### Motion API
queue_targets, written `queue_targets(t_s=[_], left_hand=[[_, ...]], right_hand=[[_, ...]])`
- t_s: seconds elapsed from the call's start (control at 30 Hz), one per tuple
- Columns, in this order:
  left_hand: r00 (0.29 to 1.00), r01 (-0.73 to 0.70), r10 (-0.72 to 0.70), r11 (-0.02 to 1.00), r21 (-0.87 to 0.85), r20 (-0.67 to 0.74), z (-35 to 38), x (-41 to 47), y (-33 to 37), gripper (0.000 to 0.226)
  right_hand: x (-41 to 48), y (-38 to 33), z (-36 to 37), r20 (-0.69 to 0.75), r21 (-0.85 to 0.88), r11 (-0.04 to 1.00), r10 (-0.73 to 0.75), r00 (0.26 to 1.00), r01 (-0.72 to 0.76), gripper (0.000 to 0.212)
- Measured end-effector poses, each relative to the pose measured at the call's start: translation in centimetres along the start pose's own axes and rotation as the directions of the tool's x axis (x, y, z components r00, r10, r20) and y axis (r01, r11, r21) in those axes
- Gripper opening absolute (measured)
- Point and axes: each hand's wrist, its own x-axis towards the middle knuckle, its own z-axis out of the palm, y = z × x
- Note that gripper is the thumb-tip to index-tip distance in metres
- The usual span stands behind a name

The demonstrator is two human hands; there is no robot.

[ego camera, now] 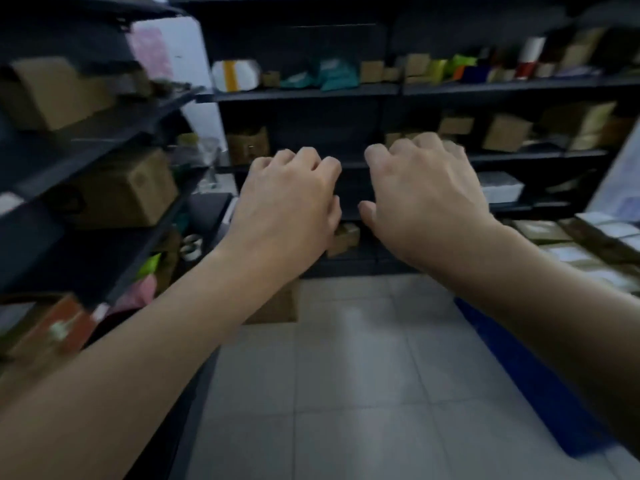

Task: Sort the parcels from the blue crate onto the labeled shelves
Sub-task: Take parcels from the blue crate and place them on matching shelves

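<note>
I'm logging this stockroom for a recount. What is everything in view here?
Back shelves: one dark unit, several levels, facing the person.
Side shelves: one dark unit, left.
Cardboard boxes: many, brown, both units; blur hides the count.
Teal bags: a few, upper back shelf.
White parcel: one, yellow band, upper back shelf, left end.
Blue crate: one, floor, right.
Parcels: several, brown with white labels, right, above the crate's wall.
Floor: pale tiles.
Left hand: fingers loosely curled, empty, mid-air.
Right hand: likewise, beside it, apart.
</note>
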Motion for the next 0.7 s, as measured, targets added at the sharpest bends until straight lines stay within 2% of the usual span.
queue_targets(t_s=[0.13,0.23,0.3,0.43,0.6,0.7], left_hand=[[0.991,-0.131,0.13,0.982,-0.138,-0.016,4.8,7.8,7.9,0.032],[0.979,-0.191,0.205,0.938,-0.289,0.017,8.6,12.8,14.2,0.032],[0.962,-0.211,0.261,0.894,-0.396,0.076,11.3,15.6,18.2,0.032],[0.913,-0.259,0.379,0.824,-0.503,0.149,17.1,20.0,25.5,0.031],[0.847,-0.336,0.506,0.746,-0.576,0.161,24.3,25.5,33.0,0.029],[0.816,-0.363,0.556,0.706,-0.608,0.158,29.3,29.0,36.6,0.029]], right_hand=[[-0.4,11.3,2.2,0.044,-0.099,0.985,0.144,0.989,-0.139,0.039],[-1.0,19.2,4.6,0.125,-0.112,0.963,0.259,0.958,-0.245,0.041],[-1.7,24.0,6.4,0.205,-0.111,0.936,0.35,0.914,-0.333,0.04],[-3.5,32.6,10.0,0.321,-0.161,0.849,0.527,0.787,-0.503,0.042],[-5.1,41.4,14.2,0.323,-0.219,0.746,0.664,0.675,-0.629,0.021],[-5.1,46.2,17.3,0.313,-0.256,0.696,0.716,0.624,-0.671,0.034]])
